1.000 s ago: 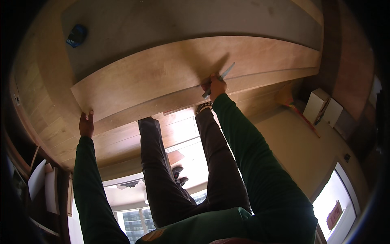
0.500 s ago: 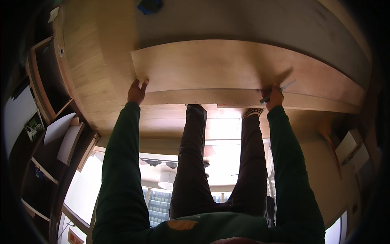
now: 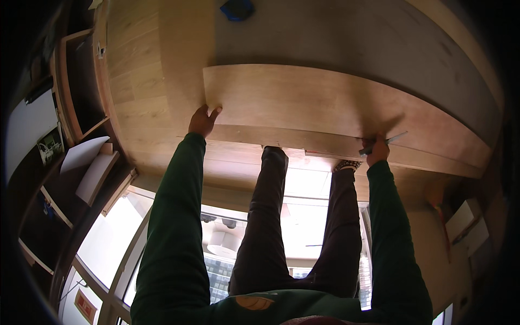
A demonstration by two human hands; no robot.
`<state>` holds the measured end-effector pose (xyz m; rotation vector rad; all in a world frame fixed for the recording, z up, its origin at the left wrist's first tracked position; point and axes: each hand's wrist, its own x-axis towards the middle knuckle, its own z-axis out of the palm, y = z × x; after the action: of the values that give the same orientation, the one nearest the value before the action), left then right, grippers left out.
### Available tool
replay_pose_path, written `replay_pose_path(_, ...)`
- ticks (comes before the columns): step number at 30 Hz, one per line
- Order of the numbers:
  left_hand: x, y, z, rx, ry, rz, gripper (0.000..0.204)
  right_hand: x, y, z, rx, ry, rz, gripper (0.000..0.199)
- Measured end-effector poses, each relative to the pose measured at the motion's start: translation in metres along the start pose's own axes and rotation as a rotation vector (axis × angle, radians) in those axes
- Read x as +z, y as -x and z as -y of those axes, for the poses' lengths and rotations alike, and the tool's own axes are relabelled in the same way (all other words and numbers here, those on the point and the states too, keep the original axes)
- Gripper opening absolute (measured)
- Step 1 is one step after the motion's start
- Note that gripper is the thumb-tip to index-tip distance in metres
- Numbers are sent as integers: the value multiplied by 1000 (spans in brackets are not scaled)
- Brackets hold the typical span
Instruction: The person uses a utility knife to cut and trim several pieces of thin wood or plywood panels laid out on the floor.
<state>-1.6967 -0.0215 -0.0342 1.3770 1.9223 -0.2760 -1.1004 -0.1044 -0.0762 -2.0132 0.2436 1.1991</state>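
Observation:
A long light wooden board (image 3: 325,103) lies across the wood floor (image 3: 141,81) in front of my feet. My left hand (image 3: 203,120) grips its left near corner, with the fingers up on the board's edge. My right hand (image 3: 376,150) rests on the board's near edge further right and is closed around a thin grey pen-like tool (image 3: 387,142), whose tip points right along the board. My legs in dark trousers (image 3: 265,216) stretch between my two green sleeves.
A blue object (image 3: 237,8) lies on the floor beyond the board. Dark wooden shelves (image 3: 76,92) with white sheets (image 3: 84,154) stand at the left. White boxes (image 3: 460,219) sit at the right. The glossy floor near my legs reflects a window.
The view has swung, so the board now sits further right. My left hand has come onto the board's left corner. My right hand with the tool has slid right along the near edge.

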Motion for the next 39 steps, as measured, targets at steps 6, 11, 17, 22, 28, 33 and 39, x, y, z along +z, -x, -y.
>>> replay_pose_path(6,-8,-9,1,-28,-12,56,75,2,1,4,12,-25,20,29)
replay_pose_path(11,-11,-10,9,0,-37,65,78,6,5,6,35,17,13,32)
replay_pose_path(17,-29,-6,3,44,-189,40,69,7,9,10,64,-25,49,31)
replay_pose_path(22,-25,1,-21,329,-314,-276,42,2,21,28,106,104,64,29)
replay_pose_path(28,14,-4,-124,744,-117,-400,45,71,90,81,-173,232,90,31)
replay_pose_path(33,57,-4,-191,717,28,-412,49,189,23,158,-1154,801,217,45)
replay_pose_path(39,66,2,-225,673,134,-390,49,320,-27,179,-1578,1131,-234,41)
